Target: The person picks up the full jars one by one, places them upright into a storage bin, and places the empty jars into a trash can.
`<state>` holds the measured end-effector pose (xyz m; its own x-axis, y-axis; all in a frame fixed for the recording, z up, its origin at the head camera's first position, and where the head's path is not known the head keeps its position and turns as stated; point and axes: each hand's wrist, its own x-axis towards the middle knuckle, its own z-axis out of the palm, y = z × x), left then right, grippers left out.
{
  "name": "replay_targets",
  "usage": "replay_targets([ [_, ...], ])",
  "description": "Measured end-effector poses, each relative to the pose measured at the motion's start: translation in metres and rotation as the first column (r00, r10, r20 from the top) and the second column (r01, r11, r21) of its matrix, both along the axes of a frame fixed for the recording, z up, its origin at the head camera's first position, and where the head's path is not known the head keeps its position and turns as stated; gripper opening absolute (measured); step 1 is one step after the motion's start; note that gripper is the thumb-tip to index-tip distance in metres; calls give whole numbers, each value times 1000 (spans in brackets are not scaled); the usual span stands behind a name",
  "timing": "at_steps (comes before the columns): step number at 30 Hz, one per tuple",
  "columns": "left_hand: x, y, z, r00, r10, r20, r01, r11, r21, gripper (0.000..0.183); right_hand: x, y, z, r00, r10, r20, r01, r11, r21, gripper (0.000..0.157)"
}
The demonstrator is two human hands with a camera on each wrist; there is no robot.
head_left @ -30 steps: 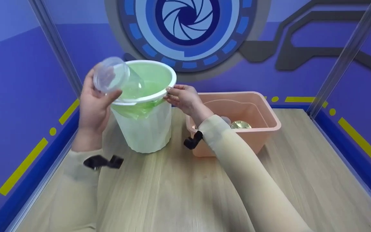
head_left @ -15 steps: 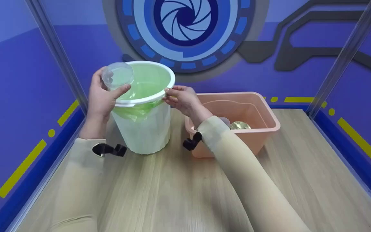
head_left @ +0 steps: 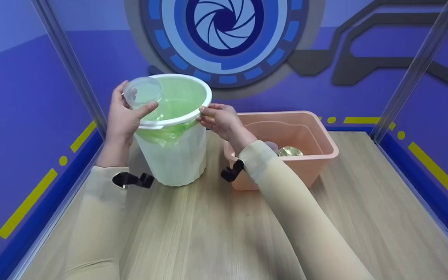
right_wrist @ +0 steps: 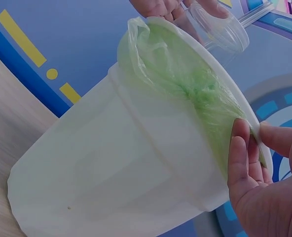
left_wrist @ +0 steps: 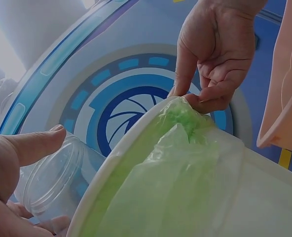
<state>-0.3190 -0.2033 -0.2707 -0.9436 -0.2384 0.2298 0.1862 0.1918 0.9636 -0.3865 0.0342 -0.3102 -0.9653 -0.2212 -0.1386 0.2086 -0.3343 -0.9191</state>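
My left hand (head_left: 123, 120) grips a clear plastic jar (head_left: 144, 91) at the left rim of a white trash can (head_left: 173, 159). In the left wrist view the jar (left_wrist: 57, 177) shows a threaded mouth, thumb on one side and fingers on the other. A green trash bag (right_wrist: 185, 84) lines the can and folds over its rim. My right hand (head_left: 224, 120) pinches that rim on its right side, with the thumb above and fingers against the bag below, as the right wrist view shows.
Right of the can stands a pink plastic bin (head_left: 286, 171). Inside it lie a gold-coloured round thing (head_left: 290, 151) and a clear round piece (head_left: 272, 146), partly hidden by its front wall. Blue panels (head_left: 18, 116) wall in the wooden table (head_left: 208, 233).
The left hand and jar have moved right and slightly down toward the can's rim, and the jar has turned more upright. The right hand keeps its pinch on the rim.
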Motion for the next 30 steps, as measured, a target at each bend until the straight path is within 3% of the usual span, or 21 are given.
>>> replay_targets([
  [13,-3,-2,-1,1000,-21,17,20,999,32,103,0,1,1,1000,1,7,-1,1000,-7,9],
  [21,-4,1,-2,1000,-2,3,1,1000,22,100,-1,2,0,1000,-2,8,2,1000,-7,9],
  [26,-3,4,-5,999,18,-42,-18,1000,21,95,1,3,-2,1000,-9,23,10,1000,-21,11],
  [30,0,6,-12,990,30,-141,-18,997,81,85,9,13,-6,1000,3,17,-3,999,-36,31],
])
